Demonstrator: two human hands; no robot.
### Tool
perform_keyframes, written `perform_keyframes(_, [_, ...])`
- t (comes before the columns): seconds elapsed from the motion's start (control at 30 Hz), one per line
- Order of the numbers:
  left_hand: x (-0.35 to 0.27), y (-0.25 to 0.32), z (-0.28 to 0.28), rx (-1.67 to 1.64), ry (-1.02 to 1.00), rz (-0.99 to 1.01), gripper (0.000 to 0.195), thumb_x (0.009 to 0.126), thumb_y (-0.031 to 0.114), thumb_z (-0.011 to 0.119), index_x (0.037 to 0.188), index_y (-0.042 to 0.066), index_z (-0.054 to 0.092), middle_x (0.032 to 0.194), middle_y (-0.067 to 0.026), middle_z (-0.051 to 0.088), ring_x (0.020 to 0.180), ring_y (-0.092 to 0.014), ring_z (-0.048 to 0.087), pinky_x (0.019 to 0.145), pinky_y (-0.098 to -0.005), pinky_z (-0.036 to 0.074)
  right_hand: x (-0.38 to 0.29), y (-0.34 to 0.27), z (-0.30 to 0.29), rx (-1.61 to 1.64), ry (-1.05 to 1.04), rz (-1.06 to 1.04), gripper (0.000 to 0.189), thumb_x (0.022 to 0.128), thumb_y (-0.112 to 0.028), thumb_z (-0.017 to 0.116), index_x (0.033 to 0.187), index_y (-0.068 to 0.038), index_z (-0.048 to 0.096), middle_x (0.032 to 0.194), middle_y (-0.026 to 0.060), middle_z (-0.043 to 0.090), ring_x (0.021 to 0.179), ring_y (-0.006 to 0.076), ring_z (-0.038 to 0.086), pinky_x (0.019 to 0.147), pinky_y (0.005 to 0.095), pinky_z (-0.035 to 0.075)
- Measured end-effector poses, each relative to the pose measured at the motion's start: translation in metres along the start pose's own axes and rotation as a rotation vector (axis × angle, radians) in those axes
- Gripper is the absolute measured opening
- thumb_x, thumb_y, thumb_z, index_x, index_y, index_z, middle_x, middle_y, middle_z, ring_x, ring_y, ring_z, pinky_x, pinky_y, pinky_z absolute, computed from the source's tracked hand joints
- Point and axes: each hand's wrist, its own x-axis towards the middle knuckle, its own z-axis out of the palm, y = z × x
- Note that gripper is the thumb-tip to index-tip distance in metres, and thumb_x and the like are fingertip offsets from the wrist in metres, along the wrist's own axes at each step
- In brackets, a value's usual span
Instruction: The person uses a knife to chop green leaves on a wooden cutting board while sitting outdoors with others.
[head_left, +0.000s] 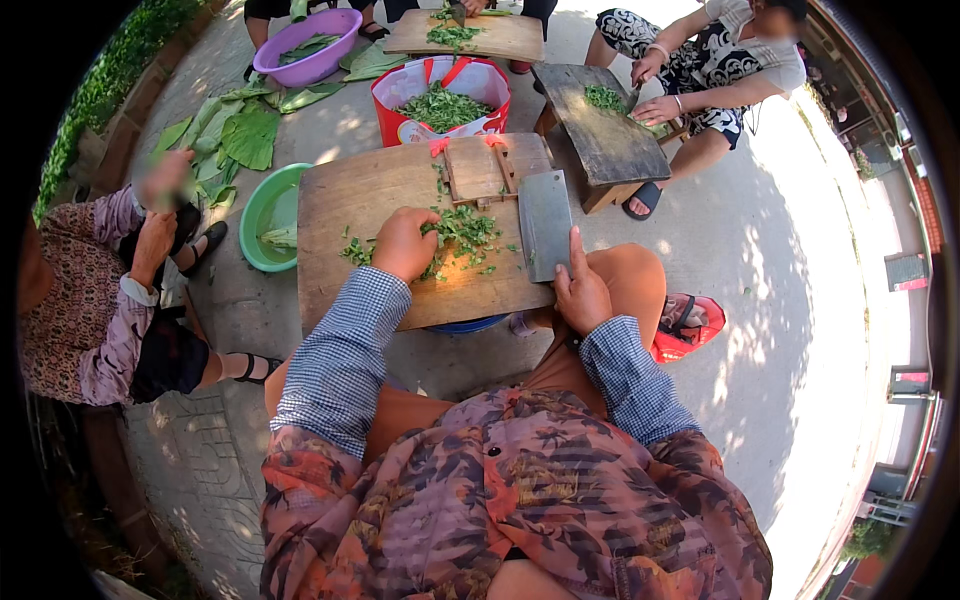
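Observation:
Before me is a wooden board (337, 202) with a heap of chopped leafy greens (469, 231) on it. My left hand (405, 241) rests at the heap's left side, fingers curled around some of the greens; its fingertips are partly hidden. My right hand (583, 289) grips a cleaver (545, 225) near the board's right edge. Its wide steel blade lies over the wood, pointing away from me, and my index finger is stretched along the blade's side. Loose bits of green lie scattered around the heap.
Beyond the board stands a red-and-white bag (442, 127) of cut greens. A green basin (259, 225) sits left, near large leaves (247, 135). A person (97, 300) is at the left; another person (720, 75) cuts on a bench (592, 127). A red bag (686, 330) lies right.

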Motion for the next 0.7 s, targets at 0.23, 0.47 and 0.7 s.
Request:
perform_keyframes(0.23, [0.004, 0.020, -0.008, -0.137, -0.031, -0.005, 0.027, 0.089, 0.009, 0.072, 0.115, 0.003, 0.073, 0.118, -0.0174, 0.069, 0.108, -0.036, 0.068, 0.095, -0.0444, 0.055, 0.000, -0.004, -0.004, 0.018, -0.027, 0.027, 0.076, 0.104, -0.021, 0.052, 0.167, -0.009, 0.011, 0.109, 0.0309, 0.071, 0.097, 0.0452, 0.072, 0.087, 0.0499, 0.057])
perform_keyframes(0.47, [0.000, 0.040, 0.012, -0.052, -0.198, 0.258, 0.020, 0.089, 0.001, 0.066, 0.109, 0.004, 0.070, 0.122, -0.0140, 0.064, 0.108, -0.036, 0.066, 0.093, -0.0442, 0.054, -0.001, -0.004, -0.001, 0.026, 0.006, -0.003, 0.075, 0.104, -0.021, 0.052, 0.167, -0.009, 0.014, 0.111, 0.0309, 0.071, 0.098, 0.0447, 0.072, 0.088, 0.0487, 0.057])
perform_keyframes(0.7, [0.011, 0.049, 0.021, 0.040, -0.182, 0.266, 0.014, 0.089, 0.002, 0.065, 0.099, 0.006, 0.074, 0.134, -0.0129, 0.063, 0.118, -0.037, 0.065, 0.097, -0.0456, 0.055, 0.001, 0.001, 0.000, 0.066, 0.003, -0.016, 0.075, 0.105, -0.017, 0.052, 0.168, -0.014, 0.011, 0.122, 0.0349, 0.067, 0.098, 0.0479, 0.071, 0.085, 0.0498, 0.056])
